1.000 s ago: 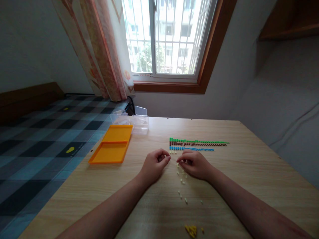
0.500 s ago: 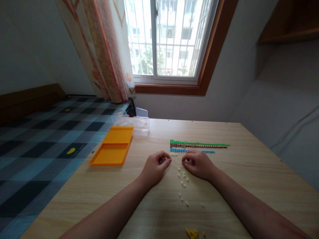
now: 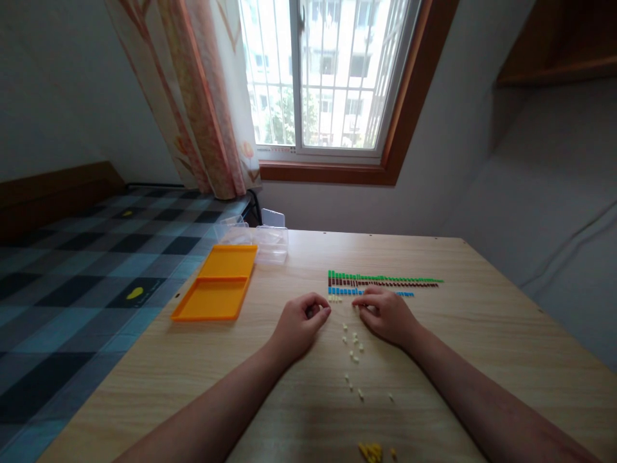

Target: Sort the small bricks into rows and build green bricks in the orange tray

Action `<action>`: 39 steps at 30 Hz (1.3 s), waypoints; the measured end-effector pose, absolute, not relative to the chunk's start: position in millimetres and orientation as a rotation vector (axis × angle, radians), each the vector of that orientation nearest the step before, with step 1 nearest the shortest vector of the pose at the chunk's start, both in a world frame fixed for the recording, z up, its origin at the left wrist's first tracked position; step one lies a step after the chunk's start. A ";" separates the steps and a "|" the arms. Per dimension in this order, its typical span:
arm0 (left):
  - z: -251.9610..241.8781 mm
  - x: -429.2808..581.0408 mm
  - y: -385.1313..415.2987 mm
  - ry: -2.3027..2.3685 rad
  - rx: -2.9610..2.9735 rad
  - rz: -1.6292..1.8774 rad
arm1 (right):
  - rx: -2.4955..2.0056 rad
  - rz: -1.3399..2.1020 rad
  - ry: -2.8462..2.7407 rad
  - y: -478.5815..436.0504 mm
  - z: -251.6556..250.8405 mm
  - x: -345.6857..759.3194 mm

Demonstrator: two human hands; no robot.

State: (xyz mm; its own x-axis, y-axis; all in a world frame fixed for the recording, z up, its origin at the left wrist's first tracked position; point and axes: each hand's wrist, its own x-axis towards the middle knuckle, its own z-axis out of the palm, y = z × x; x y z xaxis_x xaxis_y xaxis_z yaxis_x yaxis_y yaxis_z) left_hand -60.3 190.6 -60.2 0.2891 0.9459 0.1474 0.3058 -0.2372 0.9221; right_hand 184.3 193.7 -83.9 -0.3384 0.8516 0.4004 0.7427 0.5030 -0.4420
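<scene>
Loose pieces (image 3: 361, 348) on the table (image 3: 289, 411) before the rows of pieces (image 3: 351, 283), tray (image 3: 216, 301) to their left, window (image 3: 337, 83) behind.

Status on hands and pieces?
Left hand curled near short cream row. Right hand hides part of blue row. Both grips unclear. Loose cream pieces scattered nearer camera.

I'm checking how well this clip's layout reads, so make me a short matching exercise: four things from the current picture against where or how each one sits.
Things
1. Orange case
2. Blue row
3. Loose pale yellow pieces
4. Dark yellow pieces

Place or state
A. Partly hidden behind the right hand
B. Heaped at the picture's bottom edge, with one piece beside the heap
C. Lying to the left of the left hand
D. Scattered on the table between the blue row and the heap

Pairs: 1-C, 2-A, 3-D, 4-B
</scene>
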 end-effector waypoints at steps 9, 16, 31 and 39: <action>-61.9 -60.2 191.3 1.130 1.727 0.967 | -1.416 0.223 -2.239 187.4 -77.8 166.5; -61.4 -59.9 190.8 1.131 1.725 0.974 | -1.362 0.248 -2.195 188.1 -79.2 166.3; -60.5 -59.0 190.7 1.130 1.745 0.973 | -1.392 0.238 -2.229 188.2 -80.8 165.5; -63.2 -60.2 191.3 1.134 1.757 0.966 | -1.142 0.366 -2.154 184.6 -79.5 167.9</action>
State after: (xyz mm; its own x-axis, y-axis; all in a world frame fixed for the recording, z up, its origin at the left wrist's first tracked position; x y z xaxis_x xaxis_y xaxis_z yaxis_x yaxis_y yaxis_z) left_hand -60.2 191.3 -63.2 0.3022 0.9384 0.1676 0.3148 -0.2642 0.9117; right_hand 167.9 184.6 -79.5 -0.3984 0.8131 0.4244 0.6272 0.5791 -0.5208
